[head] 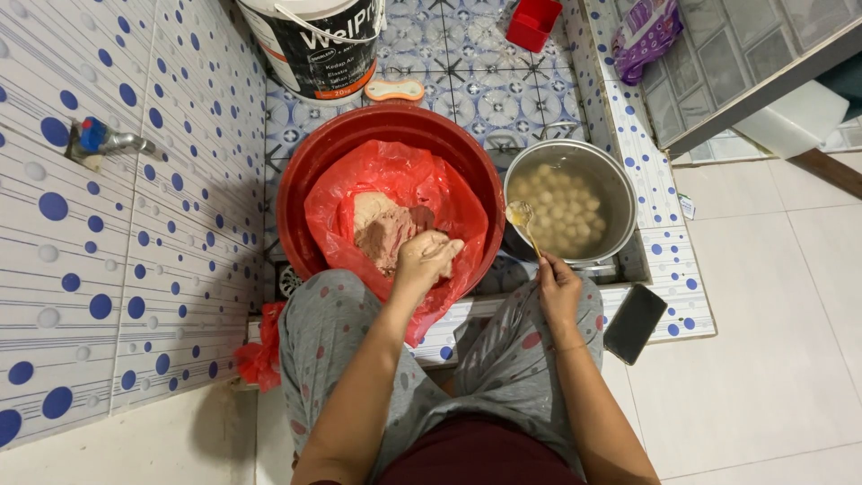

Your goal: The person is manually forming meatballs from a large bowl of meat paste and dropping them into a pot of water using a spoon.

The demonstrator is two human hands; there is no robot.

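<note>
My knees in grey spotted trousers (503,359), my left hand (426,259) squeezing pink meat paste (382,229) between closed fingers, my right hand (558,289) pinching a spoon (521,216) over the meatball pot (620,193) just beyond my fingertips.

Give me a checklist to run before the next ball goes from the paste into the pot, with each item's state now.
1. Left hand has paste: ok, it is closed on a lump over the red bag.
2. Right hand holds the spoon: ok, bowl end raised at the pot's rim.
3. Spoon free of paste: cannot tell, too small.
4. Pot within reach: ok, it stands right beside the red basin.
5. Room in the pot: ok, balls float in liquid with gaps.
6. Paste left in the bag: ok, a mound remains.
7. Phone away from splashes: not ok, it lies near the pot.
</note>
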